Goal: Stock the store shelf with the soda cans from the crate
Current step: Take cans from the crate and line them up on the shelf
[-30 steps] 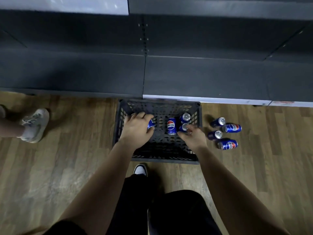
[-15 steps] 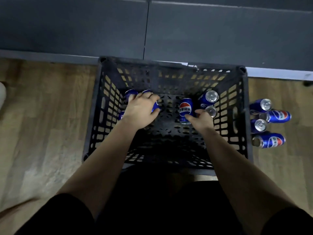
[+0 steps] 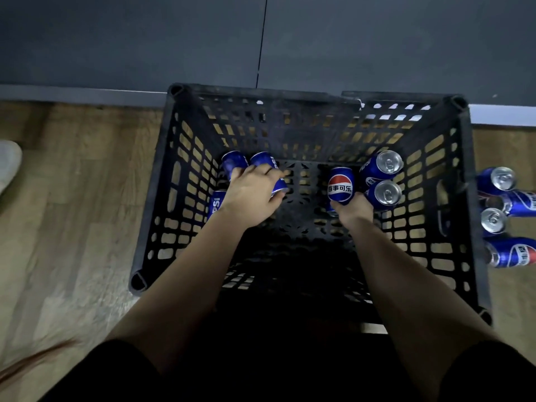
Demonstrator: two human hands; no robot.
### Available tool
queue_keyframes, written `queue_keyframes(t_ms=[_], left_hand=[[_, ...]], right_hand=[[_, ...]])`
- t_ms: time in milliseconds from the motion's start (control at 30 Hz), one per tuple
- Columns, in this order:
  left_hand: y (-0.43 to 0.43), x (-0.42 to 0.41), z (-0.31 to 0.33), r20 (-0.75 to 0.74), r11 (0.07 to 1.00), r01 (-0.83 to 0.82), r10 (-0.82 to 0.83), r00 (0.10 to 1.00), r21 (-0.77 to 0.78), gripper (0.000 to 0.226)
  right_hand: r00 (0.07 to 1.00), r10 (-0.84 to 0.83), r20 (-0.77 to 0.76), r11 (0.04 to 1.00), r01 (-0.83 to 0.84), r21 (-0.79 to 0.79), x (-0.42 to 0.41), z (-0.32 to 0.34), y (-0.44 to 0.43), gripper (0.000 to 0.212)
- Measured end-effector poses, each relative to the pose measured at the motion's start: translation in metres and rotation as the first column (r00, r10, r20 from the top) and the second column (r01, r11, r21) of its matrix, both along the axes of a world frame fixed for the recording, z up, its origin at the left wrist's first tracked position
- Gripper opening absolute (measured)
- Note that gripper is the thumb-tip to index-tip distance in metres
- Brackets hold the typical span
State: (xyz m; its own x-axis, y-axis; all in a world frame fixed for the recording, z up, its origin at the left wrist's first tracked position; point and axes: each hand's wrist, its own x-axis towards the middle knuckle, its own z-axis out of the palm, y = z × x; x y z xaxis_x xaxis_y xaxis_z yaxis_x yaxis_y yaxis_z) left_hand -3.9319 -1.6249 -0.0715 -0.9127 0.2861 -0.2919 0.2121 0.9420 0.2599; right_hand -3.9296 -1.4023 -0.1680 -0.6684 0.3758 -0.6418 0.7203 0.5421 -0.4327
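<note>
Inside black crate, left hand clenched over two blue cans, right hand grasping base of logo-marked can

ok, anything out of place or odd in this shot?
Yes: four soda cans sit on the floor to the right of the crate, not inside it. Two of them lie on their sides. No spill or damage shows.
</note>
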Motion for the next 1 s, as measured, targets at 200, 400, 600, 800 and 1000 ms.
queue_keyframes(t_ms=[200,400,600,800,1000], left_hand=[[0.001,-0.002,0.005,0.007,1.000,-0.001,0.001,1.000,0.016,0.044],[0.004,-0.003,0.032,0.011,1.000,0.003,-0.003,1.000,0.017,0.041],[0.008,-0.002,0.121,0.005,1.000,0.018,-0.018,1.000,0.005,0.042],[0.003,0.002,0.252,-0.003,1.000,0.028,-0.028,1.000,0.003,0.044],[0.001,0.009,0.384,-0.010,0.999,0.054,-0.054,0.998,0.001,0.045]], right_hand=[[0.991,-0.079,0.109,0.983,0.096,-0.158,-0.005,0.005,-0.004,0.061],[0.925,-0.281,0.254,0.804,0.372,-0.464,0.010,0.036,-0.005,0.032],[0.934,-0.278,0.225,0.764,0.357,-0.537,0.017,0.132,-0.016,0.026],[0.928,-0.324,0.183,0.698,0.365,-0.616,0.019,0.265,-0.029,0.025],[0.927,-0.349,0.140,0.650,0.346,-0.676,0.020,0.409,-0.036,0.011]])
